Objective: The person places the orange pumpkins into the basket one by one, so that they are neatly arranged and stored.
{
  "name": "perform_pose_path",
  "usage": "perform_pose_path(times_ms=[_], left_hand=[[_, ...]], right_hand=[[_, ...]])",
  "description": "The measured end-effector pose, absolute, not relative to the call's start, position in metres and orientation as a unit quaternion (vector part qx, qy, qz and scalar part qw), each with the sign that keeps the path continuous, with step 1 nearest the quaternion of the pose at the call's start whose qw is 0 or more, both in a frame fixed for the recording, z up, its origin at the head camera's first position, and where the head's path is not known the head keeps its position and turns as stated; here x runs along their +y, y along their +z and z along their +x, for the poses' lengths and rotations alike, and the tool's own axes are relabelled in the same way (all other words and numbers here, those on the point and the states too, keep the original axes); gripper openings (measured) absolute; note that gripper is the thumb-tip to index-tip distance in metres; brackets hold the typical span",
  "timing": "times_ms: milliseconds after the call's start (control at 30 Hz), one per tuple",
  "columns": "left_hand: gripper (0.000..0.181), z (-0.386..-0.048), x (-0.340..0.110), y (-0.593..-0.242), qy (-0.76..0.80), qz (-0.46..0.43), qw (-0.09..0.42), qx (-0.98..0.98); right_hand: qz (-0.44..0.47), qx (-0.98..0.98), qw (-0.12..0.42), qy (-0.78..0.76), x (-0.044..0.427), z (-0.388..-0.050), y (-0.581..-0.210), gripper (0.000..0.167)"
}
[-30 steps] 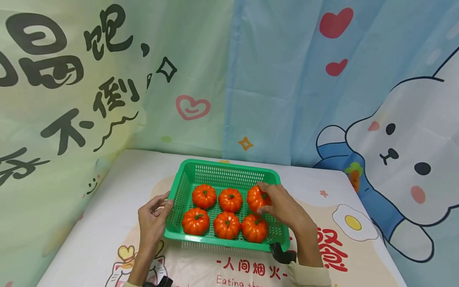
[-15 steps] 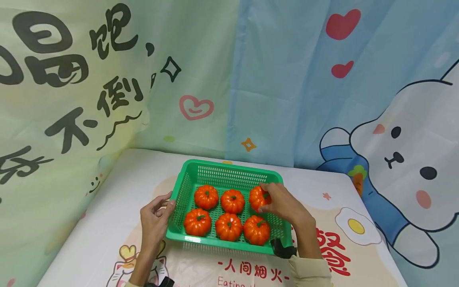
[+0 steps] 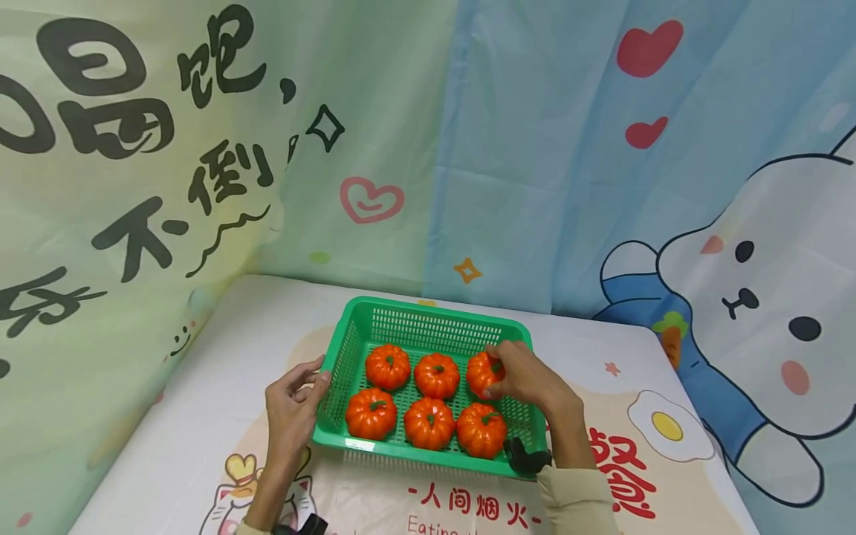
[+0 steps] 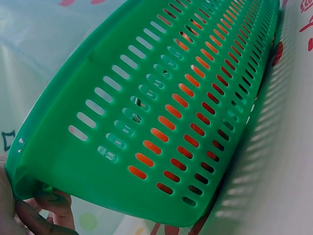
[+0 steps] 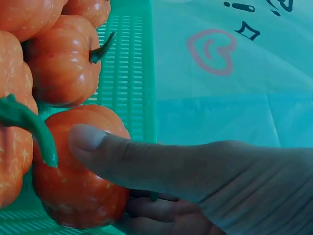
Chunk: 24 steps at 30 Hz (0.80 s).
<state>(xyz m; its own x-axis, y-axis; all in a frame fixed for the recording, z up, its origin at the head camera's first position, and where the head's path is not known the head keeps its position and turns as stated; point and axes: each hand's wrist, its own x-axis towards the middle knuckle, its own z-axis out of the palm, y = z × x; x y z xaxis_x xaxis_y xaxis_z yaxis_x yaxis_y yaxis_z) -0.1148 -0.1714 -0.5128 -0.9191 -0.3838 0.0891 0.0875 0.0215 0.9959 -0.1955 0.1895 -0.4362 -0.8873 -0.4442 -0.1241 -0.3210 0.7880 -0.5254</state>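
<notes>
A green plastic basket [image 3: 435, 327] with slotted walls sits on the table, holding several small orange pumpkins with green stems in two rows. My left hand [image 3: 292, 405] grips the basket's left rim; in the left wrist view its fingers [image 4: 57, 208] curl at the corner of the green wall. Inside the basket's right end, my right hand [image 3: 531, 379] holds the back-right pumpkin [image 3: 483, 374]. The right wrist view has the thumb [image 5: 90, 139] across this pumpkin [image 5: 80, 196], with the other fingers partly hidden behind it. Beside it in the front row lies another pumpkin [image 3: 481, 431].
A printed white-and-beige cloth [image 3: 254, 327] covers the table, with a fried egg and red lettering on it. Patterned fabric [image 3: 495, 148] hangs close behind the table and down its left side. Dark camera mounts [image 3: 528, 457] sit at both wrists.
The whole scene has shifted slightly right in the head view. Both hands keep their places, the left on the rim and the right on the back-right pumpkin.
</notes>
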Motion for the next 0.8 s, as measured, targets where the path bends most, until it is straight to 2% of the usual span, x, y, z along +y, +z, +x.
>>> perform_pose_path(times_ms=[167,433,500,667,800], left_hand=[[0.026,-0.115,-0.171,-0.513,-0.692,0.108,0.169,-0.694],[0.027,-0.115,-0.170,-0.513,-0.690,0.104,0.168,-0.697],[0.027,-0.115,-0.171,-0.513,-0.689,0.104,0.169,-0.697],[0.026,-0.116,-0.172,-0.514,-0.689,0.104,0.173,-0.697],[0.026,-0.117,-0.172,-0.515,-0.688,0.103,0.176,-0.696]], right_hand=[[-0.218,0.932,0.128,-0.259,0.189,-0.202,-0.441,0.026],[-0.218,0.932,0.143,-0.252,0.187,-0.206,-0.448,0.025],[-0.212,0.934,0.147,-0.247,0.186,-0.206,-0.448,0.031],[-0.205,0.941,0.150,-0.224,0.184,-0.206,-0.449,0.061],[-0.208,0.942,0.151,-0.215,0.184,-0.206,-0.448,0.067]])
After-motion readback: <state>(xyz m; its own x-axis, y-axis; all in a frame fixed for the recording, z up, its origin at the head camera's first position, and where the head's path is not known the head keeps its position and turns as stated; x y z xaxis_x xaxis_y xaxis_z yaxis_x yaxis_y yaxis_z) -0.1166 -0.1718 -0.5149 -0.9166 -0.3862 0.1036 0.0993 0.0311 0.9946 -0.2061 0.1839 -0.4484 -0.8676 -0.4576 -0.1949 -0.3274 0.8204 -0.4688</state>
